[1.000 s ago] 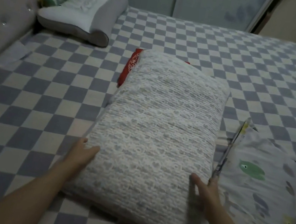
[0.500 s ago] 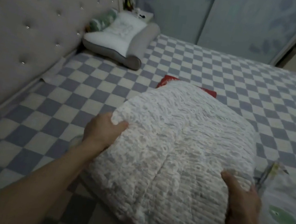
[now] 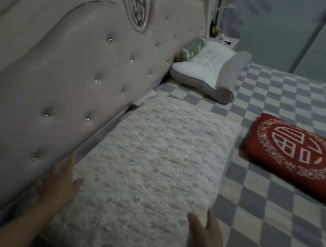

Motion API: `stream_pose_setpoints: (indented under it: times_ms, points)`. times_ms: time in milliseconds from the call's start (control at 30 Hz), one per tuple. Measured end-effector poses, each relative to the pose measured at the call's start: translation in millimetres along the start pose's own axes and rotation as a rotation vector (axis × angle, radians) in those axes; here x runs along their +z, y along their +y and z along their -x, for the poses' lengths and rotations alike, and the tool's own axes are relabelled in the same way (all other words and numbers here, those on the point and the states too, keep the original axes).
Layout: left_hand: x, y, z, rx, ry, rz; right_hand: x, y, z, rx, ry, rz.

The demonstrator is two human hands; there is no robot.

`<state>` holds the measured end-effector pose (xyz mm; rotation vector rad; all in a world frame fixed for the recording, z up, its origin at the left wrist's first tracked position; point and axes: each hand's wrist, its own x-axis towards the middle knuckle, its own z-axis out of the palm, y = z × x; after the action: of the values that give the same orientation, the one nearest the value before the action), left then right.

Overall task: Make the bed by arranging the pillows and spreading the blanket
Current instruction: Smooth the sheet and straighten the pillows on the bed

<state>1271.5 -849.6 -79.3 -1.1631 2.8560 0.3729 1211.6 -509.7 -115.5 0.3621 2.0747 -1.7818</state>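
Observation:
A large white lace-textured pillow (image 3: pixel 157 169) lies flat on the blue-and-white checked sheet (image 3: pixel 273 232), its long side against the tufted headboard (image 3: pixel 67 87). My left hand (image 3: pixel 61 180) rests with fingers apart at the pillow's left edge, between pillow and headboard. My right hand (image 3: pixel 206 235) lies flat against the pillow's near right edge, fingers extended. A red cushion (image 3: pixel 297 157) with a white emblem sits to the right of the pillow. At the far end of the headboard rests a white-and-grey contoured pillow (image 3: pixel 206 70). No blanket is in view.
A green bolster (image 3: pixel 190 49) is wedged behind the contoured pillow. A nightstand (image 3: pixel 224 40) with small items stands past the bed's far corner. Pale wardrobe doors (image 3: pixel 301 27) run along the far side.
I lifted the white pillow from the middle of the bed and set it down against the headboard. The red cushion that lay under it is uncovered. My grip has loosened to flat hands.

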Motion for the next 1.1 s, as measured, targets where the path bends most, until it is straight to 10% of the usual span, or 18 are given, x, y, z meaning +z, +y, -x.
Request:
stream_pose_setpoints:
  times_ms: [500,733,1100]
  points:
    - [51.7,-29.6,-74.9,-0.317,-0.417,0.649,48.5,39.1,-56.8,0.096,0.174,-0.021]
    - [-11.7,1.7,-54.3,0.260,0.391,0.516,76.7,26.7,-58.4,-0.070,0.317,-0.170]
    - [43.3,-84.7,-78.2,-0.027,0.052,0.119,107.0,15.2,-70.4,-0.057,0.024,0.047]
